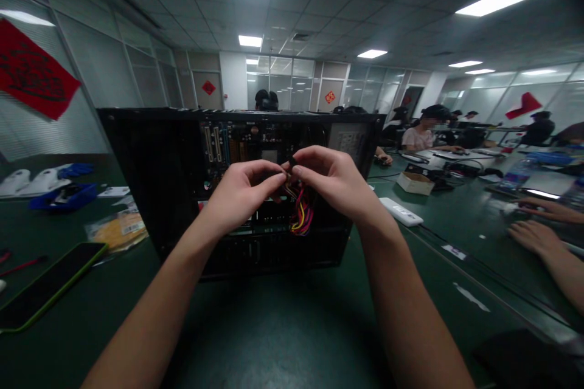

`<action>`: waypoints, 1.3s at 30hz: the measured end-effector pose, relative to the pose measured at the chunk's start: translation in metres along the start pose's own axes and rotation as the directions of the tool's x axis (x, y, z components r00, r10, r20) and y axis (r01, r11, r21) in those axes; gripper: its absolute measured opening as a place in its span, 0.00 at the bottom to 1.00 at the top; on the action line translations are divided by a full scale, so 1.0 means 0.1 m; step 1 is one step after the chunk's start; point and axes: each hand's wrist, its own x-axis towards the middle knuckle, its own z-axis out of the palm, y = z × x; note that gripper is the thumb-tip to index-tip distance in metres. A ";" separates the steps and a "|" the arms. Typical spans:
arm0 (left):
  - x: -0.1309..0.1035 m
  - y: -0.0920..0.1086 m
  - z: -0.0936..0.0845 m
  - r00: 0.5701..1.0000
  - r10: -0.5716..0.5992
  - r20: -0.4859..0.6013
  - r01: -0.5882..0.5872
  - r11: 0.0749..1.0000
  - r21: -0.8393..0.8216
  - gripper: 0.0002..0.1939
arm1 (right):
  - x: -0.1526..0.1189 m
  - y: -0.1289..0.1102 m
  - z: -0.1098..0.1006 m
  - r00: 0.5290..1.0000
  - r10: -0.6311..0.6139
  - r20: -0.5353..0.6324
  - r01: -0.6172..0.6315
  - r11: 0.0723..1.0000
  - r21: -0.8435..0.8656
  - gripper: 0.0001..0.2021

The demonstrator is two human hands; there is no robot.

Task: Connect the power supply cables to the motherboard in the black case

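An open black computer case [137, 182] stands upright on the green table, its open side facing me. Inside, a motherboard [214, 144] with white and blue slots shows, and a power supply [349, 137] sits at the upper right. A bundle of yellow, pink and black cables [302, 216] hangs in front of the case. My right hand [331, 179] pinches a small dark connector at the top of these cables. My left hand [249, 191] is closed at the fingertips on the thin wires just beside it. Fingers hide part of the connector and wires.
To the left lie a phone [50, 282], a plastic bag [118, 230], a blue tray [64, 196] and white gloves [34, 182]. On the right are a white power strip [401, 211] with a cable and a small box [415, 183]. Another person's hands [538, 234] rest at the right edge.
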 end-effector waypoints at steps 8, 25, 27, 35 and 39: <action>-0.04 -0.04 -0.60 0.986 -0.099 0.138 0.015 0.861 0.509 0.14 | 0.05 0.23 0.14 0.980 0.176 0.092 -0.195 0.939 0.283 0.18; -0.02 -0.13 -0.44 0.932 0.057 0.357 -0.226 0.862 0.454 0.18 | 0.06 0.29 0.38 0.980 0.098 0.174 -0.107 0.993 0.043 0.10; -0.02 -0.13 -0.45 0.936 0.047 0.349 -0.219 0.854 0.472 0.16 | 0.07 0.31 0.38 0.983 0.110 0.144 -0.109 0.994 -0.010 0.12; 0.01 -0.14 -0.46 0.934 0.053 0.353 -0.240 0.825 0.512 0.09 | 0.10 0.54 0.42 0.965 0.229 0.132 -0.243 0.964 0.109 0.16; 0.01 -0.13 -0.41 0.931 0.097 0.351 -0.278 0.812 0.513 0.09 | 0.08 0.66 0.43 0.898 0.333 0.287 -0.400 0.890 0.218 0.19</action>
